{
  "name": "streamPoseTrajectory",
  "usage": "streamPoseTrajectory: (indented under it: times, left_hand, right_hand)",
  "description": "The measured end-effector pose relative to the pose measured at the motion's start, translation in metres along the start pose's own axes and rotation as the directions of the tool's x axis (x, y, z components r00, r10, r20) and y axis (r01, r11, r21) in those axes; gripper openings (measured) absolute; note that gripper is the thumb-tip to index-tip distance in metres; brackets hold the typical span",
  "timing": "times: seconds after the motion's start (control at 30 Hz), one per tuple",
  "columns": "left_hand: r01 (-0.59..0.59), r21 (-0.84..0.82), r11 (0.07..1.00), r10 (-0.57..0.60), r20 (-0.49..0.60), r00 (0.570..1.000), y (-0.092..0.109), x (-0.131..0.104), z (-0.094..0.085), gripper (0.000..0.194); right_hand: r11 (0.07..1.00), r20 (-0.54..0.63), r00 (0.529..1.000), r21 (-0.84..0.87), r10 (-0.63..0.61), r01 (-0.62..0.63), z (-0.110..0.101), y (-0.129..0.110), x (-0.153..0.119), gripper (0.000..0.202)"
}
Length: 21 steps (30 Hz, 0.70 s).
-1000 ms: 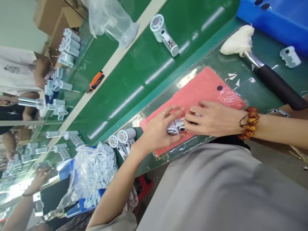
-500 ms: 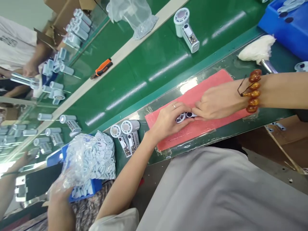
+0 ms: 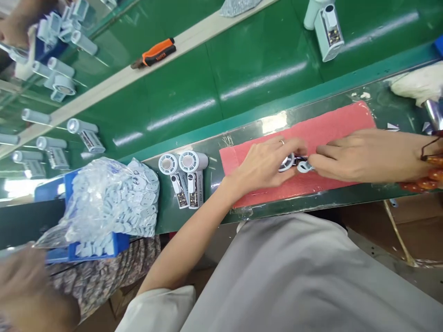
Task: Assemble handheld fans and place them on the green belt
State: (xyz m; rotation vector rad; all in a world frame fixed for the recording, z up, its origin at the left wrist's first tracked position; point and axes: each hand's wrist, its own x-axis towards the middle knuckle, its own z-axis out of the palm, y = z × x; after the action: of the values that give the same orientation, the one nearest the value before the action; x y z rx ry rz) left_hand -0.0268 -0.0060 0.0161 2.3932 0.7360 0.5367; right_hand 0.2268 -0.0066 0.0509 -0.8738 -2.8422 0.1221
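Note:
Over a red mat [image 3: 346, 120], my left hand [image 3: 263, 163] is closed around a handheld fan [image 3: 288, 162]; its round, light-blue grille shows between thumb and fingers, while most of the body is hidden. My right hand [image 3: 360, 154], wearing a bead bracelet [image 3: 429, 177], pinches a small light-blue plastic piece [image 3: 304, 167] close to the fan's handle. Whether the piece touches the fan I cannot tell. Left of the mat lie two more handheld fans, one silver-faced [image 3: 168, 164] and another [image 3: 190, 162] beside it, their handles uncovered with circuit parts showing.
On the green conveyor belt [image 3: 180, 110] lie another fan [image 3: 327, 34] and several more at left. Pliers [image 3: 157, 53] rest on the pale rail. A clear bag of light-blue pieces [image 3: 128, 198] sits on a blue bin [image 3: 121, 242]. A co-worker's blurred hand [image 3: 27, 276] is lower left.
My view has shifted. My hands have drawn slightly apart, and a light-blue piece now shows at my right fingertips. The co-worker's hand has moved left, away from the bag.

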Motion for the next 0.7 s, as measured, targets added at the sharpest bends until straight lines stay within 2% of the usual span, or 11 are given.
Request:
streamPoseTrajectory:
  times: [0.07,0.1,0.17,0.3,0.37,0.4,0.47,0.53,0.6,0.7]
  left_hand:
    - [-0.019,0.033,0.999,0.019,0.005,1.0,0.003,0.0,-0.001,0.036]
    - [-0.039,0.054,0.998,0.04,-0.002,0.999,0.004,0.001,-0.001,0.04]
    - [-0.054,0.078,0.996,0.059,-0.062,0.996,0.005,0.002,0.0,0.038]
    - [-0.053,-0.002,0.999,0.05,-0.258,0.965,0.01,0.005,0.003,0.027]
    - [-0.028,-0.062,0.998,0.004,-0.355,0.935,0.017,0.007,0.003,0.024]
    - [0.02,-0.096,0.995,-0.056,-0.387,0.92,0.021,0.008,0.003,0.023]
    - [0.156,-0.174,0.972,-0.212,-0.383,0.899,0.03,0.011,0.003,0.026]
    - [0.264,-0.217,0.94,-0.323,-0.311,0.894,0.038,0.014,0.004,0.032]
    - [0.307,-0.216,0.927,-0.358,-0.257,0.898,0.041,0.015,0.005,0.035]
    - [0.283,-0.143,0.948,-0.313,-0.27,0.911,0.039,0.013,0.005,0.029]
  right_hand:
    - [0.976,-0.003,0.979,-0.076,-0.206,0.205,0.001,0.002,-0.003,0.067]
    - [0.966,-0.009,0.972,-0.113,-0.237,0.234,0.002,0.002,-0.003,0.058]
    - [0.978,-0.025,0.985,-0.124,-0.17,0.166,0.0,-0.001,-0.003,0.049]
    - [0.99,-0.031,0.998,-0.135,-0.053,0.048,-0.006,-0.011,-0.004,0.046]
    - [0.981,-0.087,0.996,-0.194,-0.024,0.007,-0.01,-0.017,-0.006,0.039]
    - [0.977,-0.131,0.991,-0.214,-0.012,-0.016,-0.012,-0.021,-0.007,0.032]
    - [0.973,-0.209,0.978,-0.223,0.004,-0.051,-0.015,-0.027,-0.01,0.018]
    - [0.98,-0.265,0.964,-0.184,0.03,-0.081,-0.016,-0.033,-0.012,0.016]
    - [0.988,-0.284,0.956,-0.116,0.069,-0.106,-0.015,-0.037,-0.013,0.013]
    - [0.989,-0.302,0.943,-0.006,0.141,-0.149,-0.012,-0.043,-0.013,0.013]
